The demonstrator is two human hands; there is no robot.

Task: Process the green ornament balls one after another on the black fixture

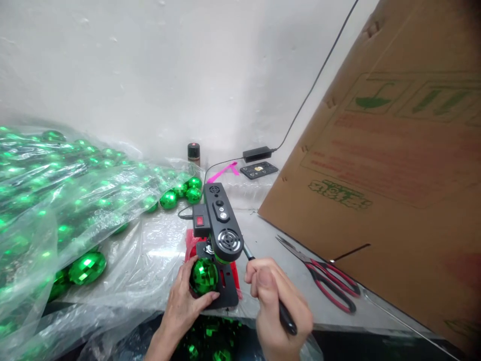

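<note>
My left hand (187, 293) is closed around a shiny green faceted ball (205, 276), thumb in front and fingers on its far left side. The ball is at the base of a small black press machine (224, 220) with round vents and a red switch on its side box. My right hand (280, 301) grips the black-handled lever (287, 318), whose metal rod runs to the machine's right side. Whether the ball touches the machine's head cannot be made out. Red material (193, 244) shows under the base plate.
Clear plastic bags of green balls (75, 175) fill the left, with a few loose balls (169, 199) beside them. Red-and-black scissors (323, 276) lie before a large cardboard box (376, 165). Behind are a power adapter (257, 153), a dark card (259, 170), pink ribbon (222, 173) and a dark-capped bottle (194, 152).
</note>
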